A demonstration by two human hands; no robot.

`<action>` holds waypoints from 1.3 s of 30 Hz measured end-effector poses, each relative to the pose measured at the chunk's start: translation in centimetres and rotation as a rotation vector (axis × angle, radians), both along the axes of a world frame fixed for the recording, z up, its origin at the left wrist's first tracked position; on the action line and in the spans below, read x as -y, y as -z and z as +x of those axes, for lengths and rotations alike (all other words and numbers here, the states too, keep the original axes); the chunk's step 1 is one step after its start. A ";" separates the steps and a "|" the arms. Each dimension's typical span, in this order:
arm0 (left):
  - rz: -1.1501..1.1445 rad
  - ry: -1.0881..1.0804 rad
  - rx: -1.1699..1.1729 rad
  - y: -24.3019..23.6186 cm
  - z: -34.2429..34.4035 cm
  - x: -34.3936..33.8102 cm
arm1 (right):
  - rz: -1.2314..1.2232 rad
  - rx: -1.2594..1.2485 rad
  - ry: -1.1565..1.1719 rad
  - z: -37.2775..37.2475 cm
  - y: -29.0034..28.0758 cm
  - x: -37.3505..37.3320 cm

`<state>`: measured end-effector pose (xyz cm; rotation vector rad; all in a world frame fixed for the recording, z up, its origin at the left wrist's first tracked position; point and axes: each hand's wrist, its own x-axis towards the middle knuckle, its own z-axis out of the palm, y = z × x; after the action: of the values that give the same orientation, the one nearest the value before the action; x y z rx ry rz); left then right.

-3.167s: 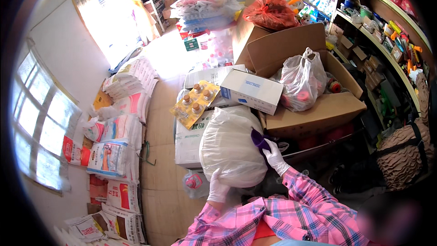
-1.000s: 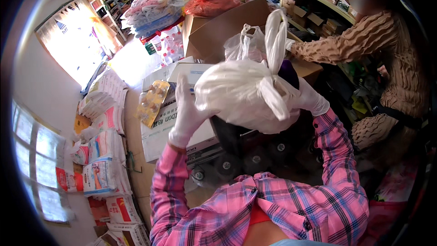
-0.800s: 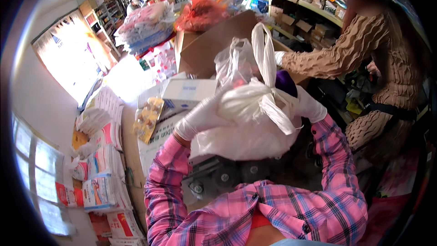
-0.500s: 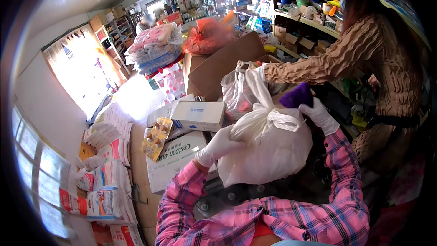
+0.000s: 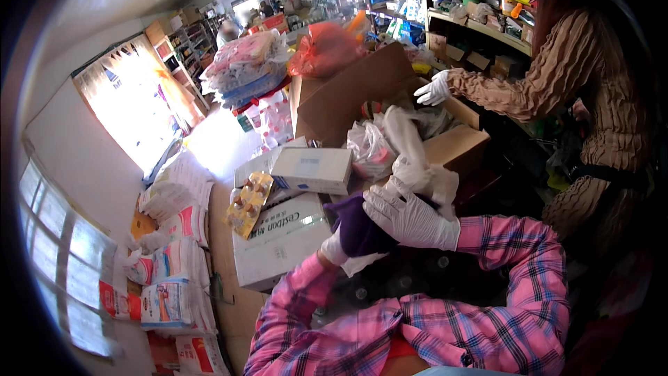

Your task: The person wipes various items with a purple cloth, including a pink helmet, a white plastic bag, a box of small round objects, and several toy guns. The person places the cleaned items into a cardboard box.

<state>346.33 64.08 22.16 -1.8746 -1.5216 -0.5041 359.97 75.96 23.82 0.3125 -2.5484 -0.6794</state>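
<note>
My right hand (image 5: 410,219), in a white glove, lies over a purple cloth (image 5: 356,231) and grips it, fingertips pointing left. My left hand (image 5: 334,249) comes up under the same cloth; only its gloved wrist shows and its fingers are hidden. Just beyond my right hand a white plastic bag (image 5: 421,170) slumps against the open cardboard box (image 5: 463,145), its handles sticking up. My pink plaid sleeves fill the lower edge. Another person in a brown ribbed sweater stands at the right, with a white-gloved hand (image 5: 435,88) on the box flap.
A white carton (image 5: 278,247) stands left of my hands, with a smaller white box (image 5: 311,169) and a yellow pack of small bottles (image 5: 248,203) on it. Stacked packets (image 5: 174,285) line the left wall. An orange bag (image 5: 323,49) tops the boxes; shelves stand behind.
The white bag, held up in both hands a moment ago, has gone down against the cardboard box. My hands have come together low around the purple cloth. The other person's hand reached the box flap.
</note>
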 end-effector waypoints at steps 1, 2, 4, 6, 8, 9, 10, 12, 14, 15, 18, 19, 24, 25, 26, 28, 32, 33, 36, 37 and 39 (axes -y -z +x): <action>-0.020 -0.051 0.002 -0.1 0.3 0.0 | 0.078 -0.033 -0.030 -0.2 0.3 -0.8; -0.131 0.119 0.229 -1.2 0.4 1.0 | 0.065 -0.021 -0.089 -0.2 0.0 -0.8; -0.206 0.343 0.429 -2.3 -0.1 1.2 | -0.061 0.032 -0.143 -0.2 -1.1 -1.3; -0.402 0.360 0.918 -0.4 -0.8 1.0 | -0.199 0.056 -0.212 -0.3 -2.4 -1.4; -0.304 0.323 1.129 1.2 -1.1 0.4 | -0.270 0.222 -0.042 0.2 -5.0 -2.0; -0.158 0.282 1.077 1.3 -1.1 0.5 | -0.308 0.297 0.039 0.2 -5.9 -2.5; -0.343 0.110 1.389 1.2 -1.2 2.4 | -0.371 0.224 0.054 0.3 -5.2 -4.2; -0.355 0.020 1.307 0.6 -1.5 2.8 | -0.493 0.088 0.096 1.5 -1.8 -9.0; -0.360 -0.053 1.252 0.5 -1.3 3.0 | -0.644 -0.047 0.119 1.5 -0.4 -10.5; -0.331 -0.047 1.258 0.9 -1.5 2.8 | -0.759 -0.104 0.070 1.4 -0.3 -10.3; -0.295 -0.025 1.290 2.4 -2.0 2.1 | -0.862 -0.333 -0.021 0.2 -3.4 -8.7; -0.303 -0.018 1.301 2.1 -2.0 1.9 | -0.835 -0.352 -0.023 0.0 -4.3 -8.0; -0.323 0.065 1.494 1.9 -1.9 0.7 | -0.824 -0.343 -0.122 -1.4 -4.5 -7.7; -0.294 0.167 1.568 1.9 -1.6 0.1 | -0.830 -0.312 -0.120 -1.6 -4.0 -8.7; -0.334 0.130 1.586 1.5 -1.6 0.1 | -0.896 -0.387 -0.099 -1.9 -4.1 -9.0; -0.374 0.090 1.620 0.0 -1.2 0.2 | -0.953 -0.538 -0.120 -2.0 -4.7 -11.9; -0.364 0.082 1.614 -0.3 -1.2 -0.1 | -1.547 -0.425 -0.322 -1.2 -8.3 -8.6; -0.385 0.114 1.535 -0.4 -0.9 -1.0 | -1.049 -0.295 -0.231 -0.6 -8.7 -7.6; -0.367 0.198 1.270 -0.7 -0.2 -2.5 | -0.493 0.035 -0.233 -0.5 -7.8 -4.2; -0.311 0.226 1.170 -1.0 0.0 -2.5 | -0.615 0.081 -0.281 -0.4 -7.5 -4.3; -0.184 0.299 0.965 -2.0 0.3 -2.9 | -0.522 0.122 -0.170 0.8 -7.6 -5.7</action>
<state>346.66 67.00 24.14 -2.1329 -1.8910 -1.6295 360.75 81.70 31.39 0.3879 -2.6581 0.0788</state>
